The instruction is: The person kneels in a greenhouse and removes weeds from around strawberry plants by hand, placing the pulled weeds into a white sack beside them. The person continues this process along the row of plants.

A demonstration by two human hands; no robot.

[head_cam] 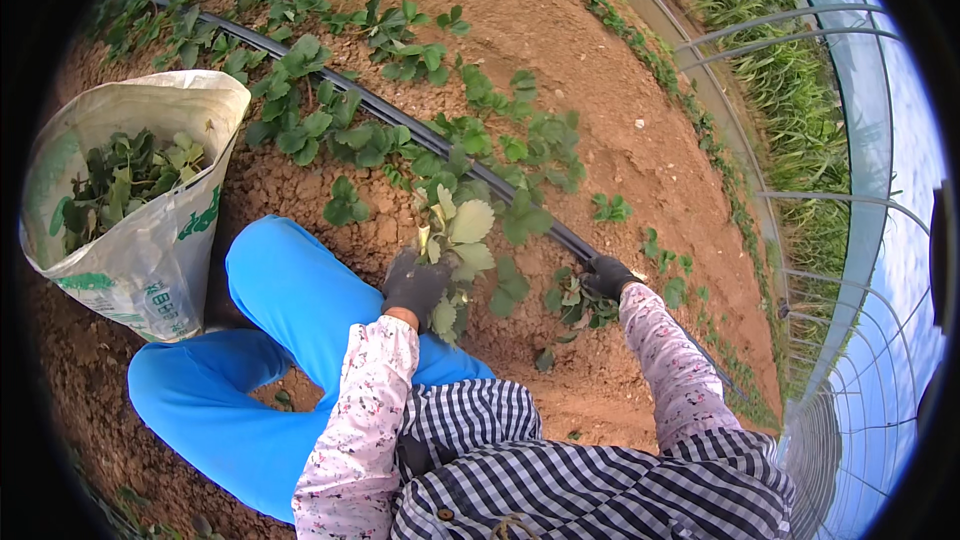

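Observation:
My left hand (418,286), in a dark glove, grips a bunch of picked strawberry leaves (469,229) above my bent knee. Pale leaf undersides and cut stem ends show in the bunch. Off to the right, my gloved right hand (609,277) is down at the black drip irrigation hose (420,135), beside a low strawberry plant (574,304). Its fingers are partly hidden, and whether they hold the hose or stems cannot be seen. A white woven plastic sack (169,262) stands open to my left, with green leaves (127,184) inside.
Strawberry plants (300,131) grow along both sides of the hose in reddish-brown soil (645,172). My legs in blue trousers (300,277) are folded beside the sack. Metal hoops (817,199) and plastic film (866,112) of a tunnel greenhouse rise at right, with tall grass (795,112) beyond.

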